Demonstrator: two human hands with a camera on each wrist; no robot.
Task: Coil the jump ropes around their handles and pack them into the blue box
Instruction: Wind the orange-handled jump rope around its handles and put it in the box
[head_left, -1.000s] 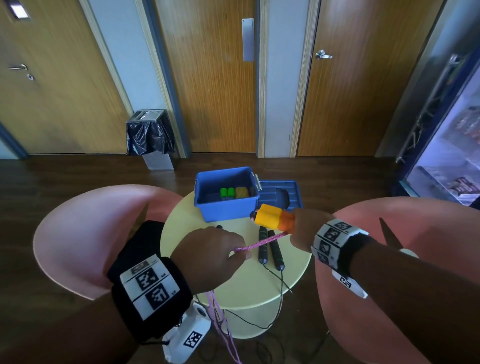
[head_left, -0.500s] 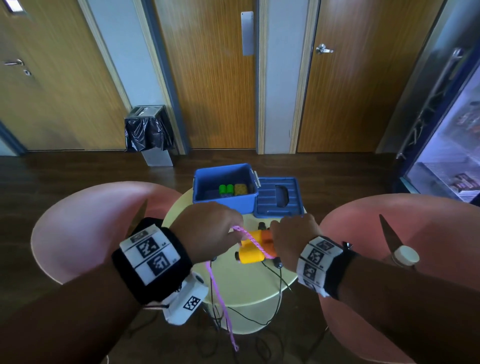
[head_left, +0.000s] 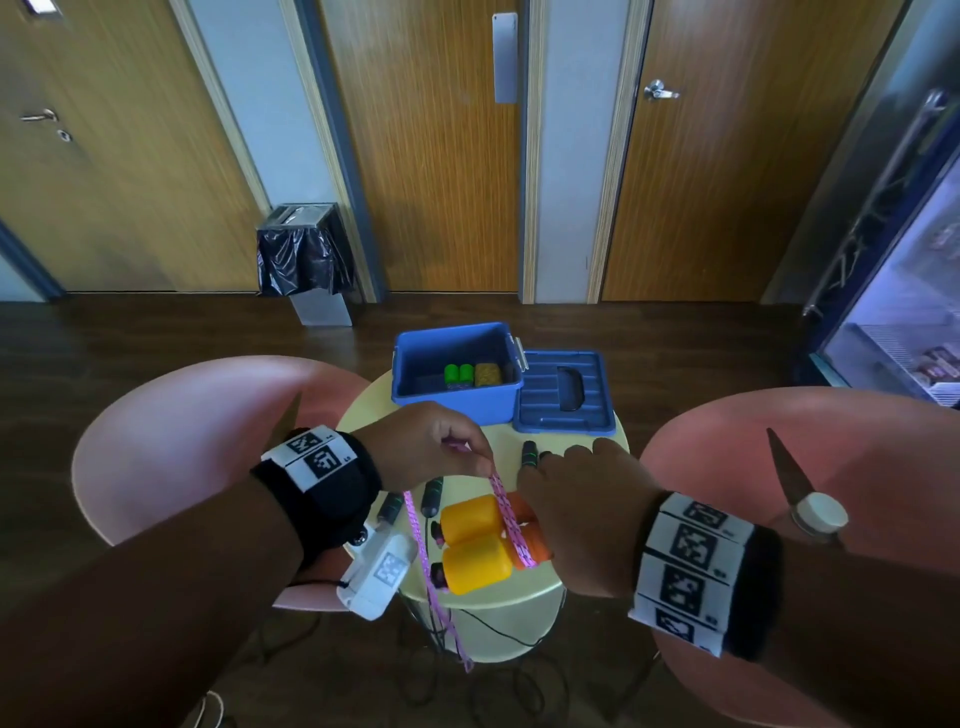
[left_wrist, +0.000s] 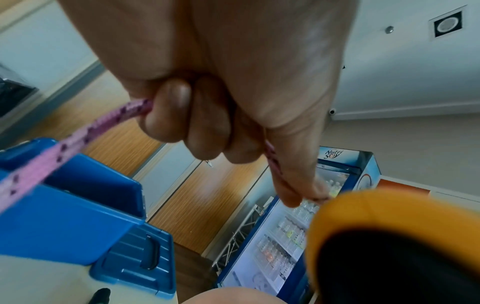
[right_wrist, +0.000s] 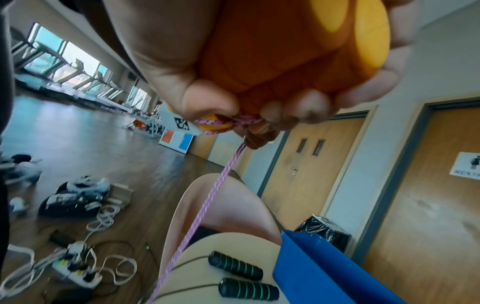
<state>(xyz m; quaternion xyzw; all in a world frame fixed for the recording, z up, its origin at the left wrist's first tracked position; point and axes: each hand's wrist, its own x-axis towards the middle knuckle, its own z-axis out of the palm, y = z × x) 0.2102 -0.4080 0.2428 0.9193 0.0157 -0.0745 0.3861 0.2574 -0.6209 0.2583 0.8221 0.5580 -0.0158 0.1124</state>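
My right hand (head_left: 571, 499) grips two yellow-and-orange jump-rope handles (head_left: 478, 545) side by side above the round table (head_left: 519, 587); they also show in the right wrist view (right_wrist: 285, 51). A pink rope (head_left: 511, 525) crosses over the handles. My left hand (head_left: 441, 441) pinches that rope (left_wrist: 78, 139) just above them, and the rest hangs past the table edge. The open blue box (head_left: 457, 400) stands at the table's far side with green and yellow handles inside. Black handles with green rings (right_wrist: 233, 265) lie on the table beside the box.
The box's blue lid (head_left: 566, 395) lies right of the box. Pink chairs (head_left: 197, 431) flank the table on both sides. Thin black cords hang off the table front. A power strip and cables (right_wrist: 72, 265) lie on the floor. A drinks fridge (head_left: 904, 312) stands at right.
My right hand has brought the handles down and toward me, with their yellow ends now pointing left. My left hand rose and carried the pink rope over the handles.
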